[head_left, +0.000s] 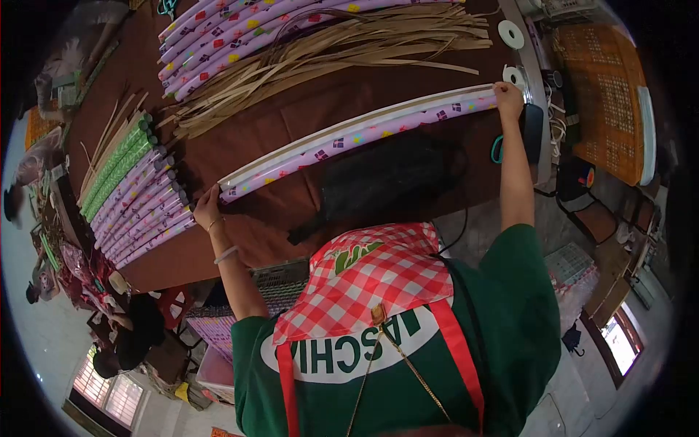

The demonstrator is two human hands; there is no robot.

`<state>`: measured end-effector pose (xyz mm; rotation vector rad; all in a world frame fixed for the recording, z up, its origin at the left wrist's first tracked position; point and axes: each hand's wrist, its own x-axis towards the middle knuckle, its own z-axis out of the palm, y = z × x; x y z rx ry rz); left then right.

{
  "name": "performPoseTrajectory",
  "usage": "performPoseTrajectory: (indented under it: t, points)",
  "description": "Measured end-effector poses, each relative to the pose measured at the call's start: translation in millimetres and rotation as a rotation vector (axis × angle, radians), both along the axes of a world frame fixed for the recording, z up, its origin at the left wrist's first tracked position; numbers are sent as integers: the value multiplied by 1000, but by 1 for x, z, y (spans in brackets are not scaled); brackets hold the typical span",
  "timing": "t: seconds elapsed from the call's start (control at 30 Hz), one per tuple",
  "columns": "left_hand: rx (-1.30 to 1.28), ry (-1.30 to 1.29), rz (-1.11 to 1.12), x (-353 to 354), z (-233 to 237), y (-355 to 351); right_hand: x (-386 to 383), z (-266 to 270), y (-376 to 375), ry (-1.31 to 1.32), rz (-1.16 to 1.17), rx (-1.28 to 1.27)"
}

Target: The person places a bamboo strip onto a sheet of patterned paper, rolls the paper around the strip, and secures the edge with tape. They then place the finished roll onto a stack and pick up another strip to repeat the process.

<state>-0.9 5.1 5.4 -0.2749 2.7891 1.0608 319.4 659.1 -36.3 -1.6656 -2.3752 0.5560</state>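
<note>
A long pink patterned roll (349,142) lies across the brown table, with a thin brown strip (349,124) along its white upper edge. My left hand (207,209) is closed at the roll's left end, its fingers round the tip. At the far right end, my right hand (507,99) pinches the roll and the strip's end. Below the roll lies a black bag (386,178). Loose brown paper strips (349,51) are heaped above it.
Pink and green rolls (138,197) are stacked at the left; more pink rolls (218,44) lie at the back. White tape rolls (511,34), a dark phone-like object (532,124) and teal scissors (496,148) sit near the right edge. A person (131,335) is at lower left.
</note>
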Motion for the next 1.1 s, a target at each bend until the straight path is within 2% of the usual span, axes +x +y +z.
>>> performPoseTrajectory:
  t: [0.03, 0.13, 0.33, 0.4, 0.43, 0.57, 0.63, 0.67, 0.73, 0.77, 0.8, 0.87, 0.9, 0.97, 1.0, 1.07, 1.1]
  points:
    - [77, -16, 17, 0, -2, -1, 0, -1, 2, 1, -3, 1]
    - [66, -87, 86, -1, 0, 0, -1, 1, 3, 16, -53, -12]
    - [35, -11, 14, -1, -4, -2, 0, 18, 3, -10, -8, -30]
    - [-17, -13, 9, -1, -1, 1, 10, 7, 16, 519, -176, -405]
    - [-70, -16, 1, 0, 3, 4, 13, 7, 16, 578, -194, -405]
    - [-43, -18, 19, 2, 7, 8, 15, 36, -14, 573, -151, -210]
    - [73, -18, 29, 0, -1, 1, 5, 54, -46, 530, 34, 11]
    - [75, -17, 31, 0, -3, -1, 2, 51, -55, 524, 102, 43]
    - [141, -11, 12, 0, -4, -2, -15, 65, -87, 344, 316, 252]
    - [144, -8, 11, -1, -6, -2, -20, 70, -97, 277, 398, 205]
    - [77, 4, -4, -2, -7, -3, -20, 67, -99, 280, 398, 208]
    - [8, 21, -14, -3, -9, -5, -20, 55, -103, 187, 326, 380]
    - [4, 19, -10, -3, -9, -5, -19, 56, -98, 260, 232, 285]
    - [-6, 19, -4, -1, -6, -2, -10, 45, -76, 278, 156, 296]
    - [14, 18, 10, 2, -2, 3, -6, 47, -67, 211, 124, 247]
    - [13, 21, 12, 1, -3, 2, 1, 43, -44, 202, 189, 220]
    - [7, 11, 20, 2, 1, 5, -3, 52, -43, 187, 206, 124]
